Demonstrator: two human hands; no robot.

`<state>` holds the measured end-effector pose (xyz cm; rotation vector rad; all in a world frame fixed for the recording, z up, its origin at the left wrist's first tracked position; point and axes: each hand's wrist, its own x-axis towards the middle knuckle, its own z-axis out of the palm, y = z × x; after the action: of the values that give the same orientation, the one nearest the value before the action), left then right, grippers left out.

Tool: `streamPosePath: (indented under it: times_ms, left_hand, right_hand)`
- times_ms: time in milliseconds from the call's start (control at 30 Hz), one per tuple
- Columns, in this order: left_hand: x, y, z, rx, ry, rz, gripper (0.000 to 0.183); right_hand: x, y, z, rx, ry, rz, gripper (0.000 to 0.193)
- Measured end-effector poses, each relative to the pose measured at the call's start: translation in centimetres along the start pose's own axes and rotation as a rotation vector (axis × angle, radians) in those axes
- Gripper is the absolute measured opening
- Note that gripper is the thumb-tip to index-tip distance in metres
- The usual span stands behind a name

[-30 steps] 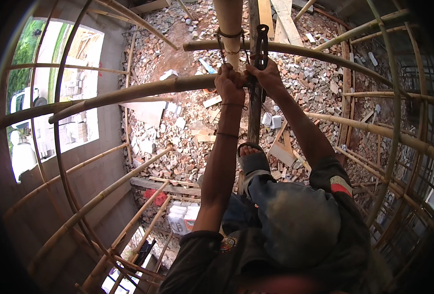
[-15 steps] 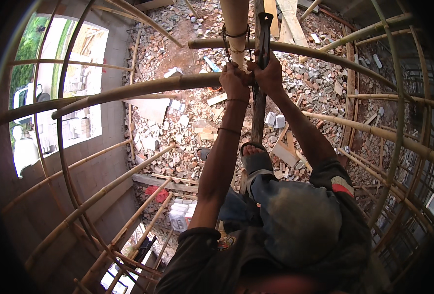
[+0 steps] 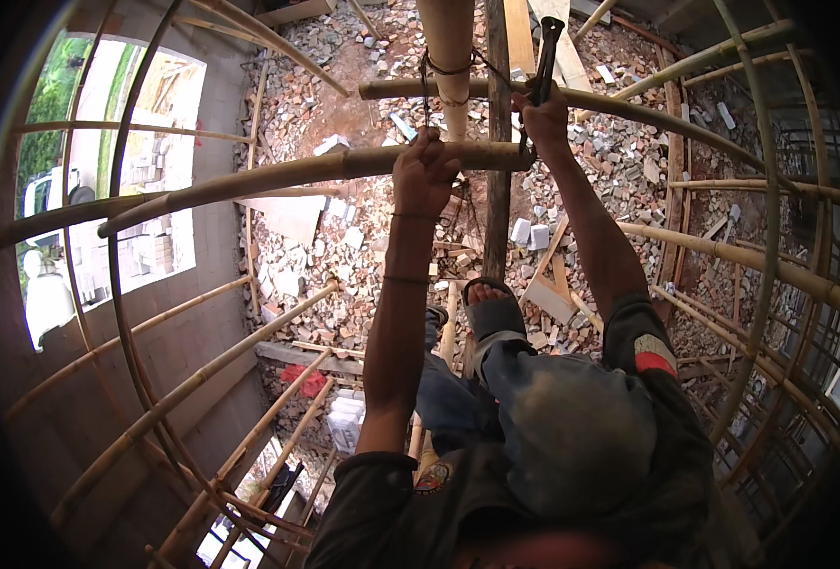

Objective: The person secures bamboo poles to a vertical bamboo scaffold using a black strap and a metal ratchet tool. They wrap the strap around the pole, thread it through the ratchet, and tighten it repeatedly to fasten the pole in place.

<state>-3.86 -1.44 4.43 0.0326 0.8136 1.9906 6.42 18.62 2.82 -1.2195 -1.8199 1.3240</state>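
Observation:
An upright bamboo pole (image 3: pixel 446 76) crosses a horizontal bamboo pole (image 3: pixel 306 168), with thin dark wire (image 3: pixel 426 90) looped round the upright. My left hand (image 3: pixel 424 175) is closed in front of the horizontal pole, its fingertips pinching the wire that hangs down. To the right, my right hand (image 3: pixel 545 119) grips a dark long-handled tool that looks like pliers (image 3: pixel 549 47), handles pointing up. Its lower end is close by the cut end of the horizontal pole; what it bites on cannot be made out. A second bamboo pole (image 3: pixel 619 106) passes behind the upright.
My sandalled foot (image 3: pixel 486 294) stands high on the scaffold by a wooden post (image 3: pixel 498 218). Broken brick rubble (image 3: pixel 344 256) covers the ground far below. More bamboo poles (image 3: pixel 742 261) stand on both sides, and a window opening (image 3: pixel 154 161) is in the left wall.
My hands have moved apart: the left slid left and slightly down, the right went right with the tool, which now tilts. The end of the horizontal pole has come into sight between them.

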Motion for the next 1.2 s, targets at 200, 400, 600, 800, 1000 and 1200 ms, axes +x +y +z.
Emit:
streamPosePath:
  times_ms: [200, 400, 600, 800, 1000, 1200]
  left_hand:
    - [0.7, 7.4, 0.0, 0.193, -0.131, -0.189, 0.014]
    - [-1.2, 6.0, 0.9, 0.186, 0.080, -0.195, 0.022]
    - [0.1, 5.7, -0.5, 0.196, 0.041, -0.017, 0.027]
    - [3.3, 9.4, 0.9, 0.910, 0.150, 0.177, 0.029]
    - [4.8, 12.0, 1.2, 1.307, 0.152, 0.294, 0.026]
    - [9.6, 15.7, 2.2, 1.540, 0.031, 0.480, 0.034]
  right_hand:
    - [1.0, -0.3, -3.0, -0.015, -0.268, -0.044, 0.018]
    - [-1.7, -1.8, -3.3, 0.311, -0.344, 0.168, 0.016]
    - [-1.6, -2.0, -3.4, 0.330, -0.257, 0.117, 0.015]
    - [4.5, -5.4, -4.9, 0.240, -0.265, -0.093, 0.021]
    - [9.4, -11.3, -5.2, -0.011, -0.388, -0.419, 0.024]
    - [10.7, -17.7, -2.3, -0.084, -0.562, -0.560, 0.014]
